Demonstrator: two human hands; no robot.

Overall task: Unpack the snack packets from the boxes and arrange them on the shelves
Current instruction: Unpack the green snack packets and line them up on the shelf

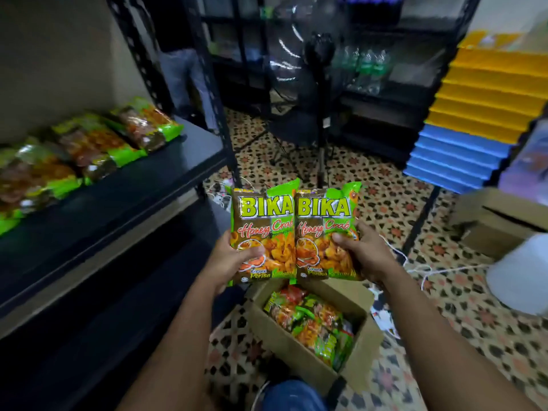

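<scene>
the shelf (178, 170) on the left already carries a row of packets (89, 146) along its back edge, with bare board towards its front edge and right corner. the likely trouble: a new packet laid too near the front edge could slide off, since the glossy film looks slippery, or it could knock the row askew if pushed in carelessly.

the left hand (228, 262) holds the left packet (262, 232) by its lower left part, thumb pressed over the front, fingers hidden behind. the right hand (366, 256) pinches the right packet (324, 229) at its lower right side, thumb on the face, the rest wrapped behind. both forearms reach forward, packets upright and side by side, edges overlapping slightly, above the open box (308, 360) on the floor. gripped so low, a puffed bag could tip or slip free as the arms swing left.

the box, more packets inside, sits close by the knee and could be kicked.
</scene>
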